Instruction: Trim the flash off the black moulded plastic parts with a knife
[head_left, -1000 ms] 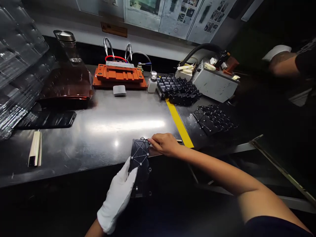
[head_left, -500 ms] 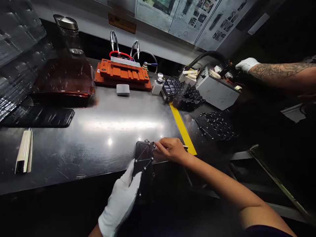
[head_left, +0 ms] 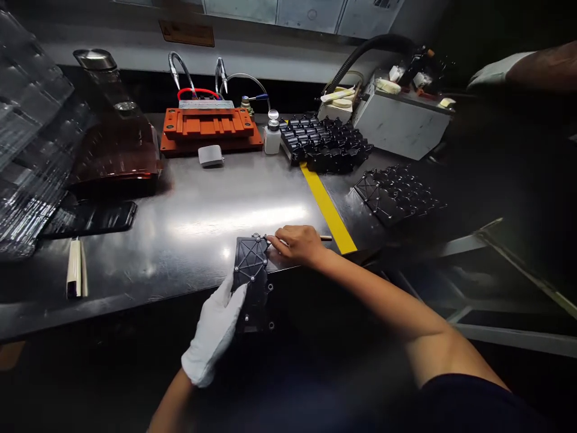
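Note:
My left hand (head_left: 213,331), in a white glove, grips the lower part of a black ribbed plastic plate (head_left: 250,272) that hangs half over the bench's front edge. My bare right hand (head_left: 296,243) rests on the bench at the plate's top right corner, its fingers pinched round a thin stick-like tool (head_left: 325,239) whose end pokes out to the right. The tool's tip touches the plate's upper edge.
A yellow stripe (head_left: 325,208) crosses the metal bench (head_left: 189,228). Behind lie an orange fixture (head_left: 208,129), a small white bottle (head_left: 272,136), piles of black parts (head_left: 327,144), more ribbed plates (head_left: 396,195), a grey box (head_left: 403,123), a phone (head_left: 90,218). Another person's gloved hand (head_left: 496,71) is at top right.
The camera tilted down and shifted, so everything sits higher in the picture. Both hands stay on the plate. The other person's arm drew back toward the top right corner.

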`<state>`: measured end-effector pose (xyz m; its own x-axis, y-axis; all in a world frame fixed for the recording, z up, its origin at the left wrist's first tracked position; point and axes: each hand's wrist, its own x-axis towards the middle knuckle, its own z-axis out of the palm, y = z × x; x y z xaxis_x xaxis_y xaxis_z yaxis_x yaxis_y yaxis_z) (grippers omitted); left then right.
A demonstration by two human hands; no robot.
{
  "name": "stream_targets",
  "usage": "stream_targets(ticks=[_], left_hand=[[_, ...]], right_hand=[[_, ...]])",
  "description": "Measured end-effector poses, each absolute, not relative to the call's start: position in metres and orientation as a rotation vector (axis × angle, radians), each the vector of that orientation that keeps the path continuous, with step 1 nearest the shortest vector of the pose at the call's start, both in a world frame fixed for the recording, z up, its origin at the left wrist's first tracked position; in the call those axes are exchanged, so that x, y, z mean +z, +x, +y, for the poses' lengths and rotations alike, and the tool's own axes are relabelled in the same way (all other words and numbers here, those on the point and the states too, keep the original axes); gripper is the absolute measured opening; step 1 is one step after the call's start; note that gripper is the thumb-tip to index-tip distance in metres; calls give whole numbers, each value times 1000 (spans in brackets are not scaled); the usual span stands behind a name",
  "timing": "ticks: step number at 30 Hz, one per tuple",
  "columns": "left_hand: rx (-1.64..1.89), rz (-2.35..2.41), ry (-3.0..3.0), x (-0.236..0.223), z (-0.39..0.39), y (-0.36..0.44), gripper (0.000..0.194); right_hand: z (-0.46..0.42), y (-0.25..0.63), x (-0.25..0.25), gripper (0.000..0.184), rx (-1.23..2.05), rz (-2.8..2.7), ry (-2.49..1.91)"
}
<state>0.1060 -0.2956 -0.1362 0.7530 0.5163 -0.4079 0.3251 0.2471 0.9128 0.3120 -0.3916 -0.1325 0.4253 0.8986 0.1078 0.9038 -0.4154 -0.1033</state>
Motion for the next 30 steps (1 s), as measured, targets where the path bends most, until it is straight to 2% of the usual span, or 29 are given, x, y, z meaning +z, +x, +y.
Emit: stream_targets(ticks=[8, 19, 30], left_hand=[[160, 805, 1419, -134, -298, 105, 52], [176, 788, 1452, -130, -300, 105, 52], [166, 784, 1457, -130, -299, 104, 48]], right_hand=[[-393, 309, -131, 49, -73, -1554, -2564], [-395, 303, -127, 48, -96, -1457, -2596], [-422, 291, -127, 47, -24, -1748, -2405]])
